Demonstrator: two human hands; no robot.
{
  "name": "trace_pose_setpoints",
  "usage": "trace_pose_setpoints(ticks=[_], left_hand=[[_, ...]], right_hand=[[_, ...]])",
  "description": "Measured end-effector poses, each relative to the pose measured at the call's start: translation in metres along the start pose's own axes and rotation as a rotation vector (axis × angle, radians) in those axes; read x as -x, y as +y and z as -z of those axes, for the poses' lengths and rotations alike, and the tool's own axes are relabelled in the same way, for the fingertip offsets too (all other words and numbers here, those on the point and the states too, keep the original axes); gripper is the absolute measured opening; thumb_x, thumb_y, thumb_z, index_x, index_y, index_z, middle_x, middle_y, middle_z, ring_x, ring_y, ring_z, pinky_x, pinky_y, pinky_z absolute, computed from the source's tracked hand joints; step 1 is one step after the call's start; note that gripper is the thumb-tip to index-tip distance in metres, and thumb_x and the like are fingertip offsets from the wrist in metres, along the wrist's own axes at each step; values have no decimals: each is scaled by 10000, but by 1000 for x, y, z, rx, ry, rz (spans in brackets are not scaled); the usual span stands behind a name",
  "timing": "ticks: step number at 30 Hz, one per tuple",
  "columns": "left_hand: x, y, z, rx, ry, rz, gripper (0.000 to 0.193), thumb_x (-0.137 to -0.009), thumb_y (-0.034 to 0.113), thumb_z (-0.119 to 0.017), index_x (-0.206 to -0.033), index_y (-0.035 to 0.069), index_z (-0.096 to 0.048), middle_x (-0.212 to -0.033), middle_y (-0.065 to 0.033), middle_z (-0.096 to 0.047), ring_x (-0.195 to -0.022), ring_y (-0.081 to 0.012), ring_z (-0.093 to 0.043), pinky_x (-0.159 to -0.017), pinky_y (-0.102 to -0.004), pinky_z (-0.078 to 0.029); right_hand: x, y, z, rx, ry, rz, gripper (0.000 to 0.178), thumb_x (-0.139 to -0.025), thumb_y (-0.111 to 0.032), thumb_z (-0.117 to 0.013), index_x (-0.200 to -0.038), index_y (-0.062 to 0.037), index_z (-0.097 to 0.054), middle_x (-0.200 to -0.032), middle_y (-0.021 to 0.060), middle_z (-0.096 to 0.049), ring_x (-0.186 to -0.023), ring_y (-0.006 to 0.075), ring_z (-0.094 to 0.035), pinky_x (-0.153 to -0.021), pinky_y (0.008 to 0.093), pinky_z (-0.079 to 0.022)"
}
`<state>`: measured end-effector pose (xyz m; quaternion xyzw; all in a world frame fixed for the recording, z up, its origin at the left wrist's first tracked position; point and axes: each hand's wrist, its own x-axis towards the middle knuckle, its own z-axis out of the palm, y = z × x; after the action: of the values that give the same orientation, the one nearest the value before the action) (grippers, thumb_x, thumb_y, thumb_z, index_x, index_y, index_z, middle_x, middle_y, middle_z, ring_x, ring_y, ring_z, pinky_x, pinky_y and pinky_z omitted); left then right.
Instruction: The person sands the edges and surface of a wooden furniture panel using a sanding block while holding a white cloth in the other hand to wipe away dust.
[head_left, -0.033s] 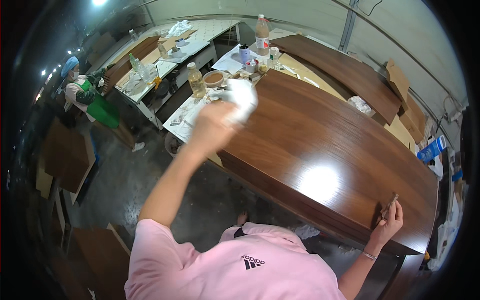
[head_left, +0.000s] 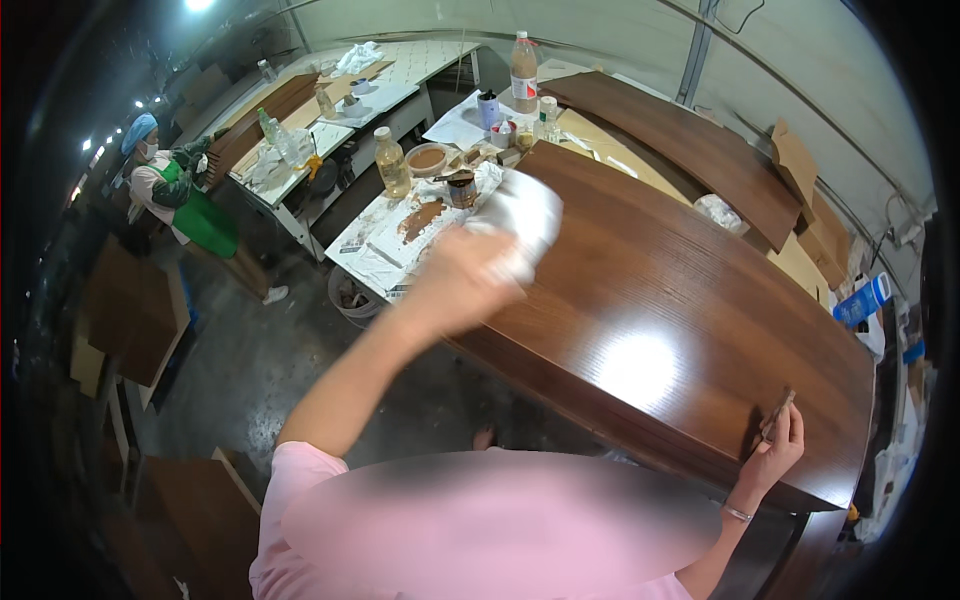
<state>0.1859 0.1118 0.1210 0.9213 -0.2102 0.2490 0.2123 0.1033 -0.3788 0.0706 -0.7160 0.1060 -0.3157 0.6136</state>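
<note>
A glossy dark brown wooden panel [head_left: 660, 270] lies before me, with a bright glare on its near part. My left hand [head_left: 465, 280], smeared by motion, is closed on a white cloth [head_left: 528, 222] at the panel's left end. Whether the cloth touches the wood I cannot tell. Close to the panel's right end, my right hand [head_left: 775, 455] pinches a small thin brownish piece [head_left: 780, 408], its kind unclear. Beyond the cloth, a small dark-stained can [head_left: 462, 188] stands on the white side table [head_left: 350, 245], next to a brown smear of paste.
A bottle of yellowish liquid [head_left: 392, 165] and a round tub of brown paste [head_left: 427, 158] stand on the side table. Another brown panel [head_left: 670, 135] lies behind mine. At far left, a person in a green apron [head_left: 208, 222] works at another table. A blue-labelled container [head_left: 862, 300] is at right.
My left hand and the white cloth have moved right and toward me over the panel's left end, uncovering the dark-stained can. My right hand has barely moved.
</note>
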Motion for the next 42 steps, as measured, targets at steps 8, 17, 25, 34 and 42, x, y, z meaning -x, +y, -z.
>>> trace_pose_setpoints(ticks=[8, 17, 25, 34, 42], left_hand=[[14, -106, 21, -118, -240, 472, 293, -895, 219, -644, -1133, 57, -699, -1121, -146, -701, -906, -334, -689, -810, -439, -552], [-46, 55, -77, 155, -268, -459, 329, -936, 207, -603, -1231, 68, -646, -1288, -175, -613, -1229, -340, -551, -1085, -432, -411], [-148, -123, -109, -148, -181, -121, 291, -942, 191, -535, -1108, -8, -668, -1138, -191, -660, -1120, -360, -592, -1002, -446, -464], [-128, 0, -142, -40, -208, -95, 184, -818, 203, -625, -792, 33, -689, -956, -177, -673, -1018, -350, -638, -869, -470, -511], [-36, 136, -76, 319, 100, -220, 324, -802, 303, -735, -1030, 76, -693, -1221, -46, -640, -1232, -251, -521, -1074, -647, -268]], right_hand=[[4, 2, 3, -128, 14, -49, 146, -960, -90, -640, -1052, 20, -664, -799, 6, -580, -681, 74, -518, -626, 225, -415], [1, 2, 0, -105, 84, -90, 145, -964, -107, -635, -1026, 21, -663, -789, -1, -566, -689, 70, -512, -625, 228, -413], [3, -3, -10, -67, 54, -38, 157, -982, -106, -602, -1055, 19, -664, -798, -10, -553, -666, 57, -487, -596, 201, -381], [7, -28, -9, 16, 15, -129, 256, -984, -152, -619, -1117, 38, -727, -951, 140, -688, -709, 167, -606, -575, 238, -470], [-7, -43, -70, -109, -406, 271, 202, -911, -57, -631, -1082, 33, -690, -1229, 188, -642, -1000, 300, -658, -789, 351, -580]])
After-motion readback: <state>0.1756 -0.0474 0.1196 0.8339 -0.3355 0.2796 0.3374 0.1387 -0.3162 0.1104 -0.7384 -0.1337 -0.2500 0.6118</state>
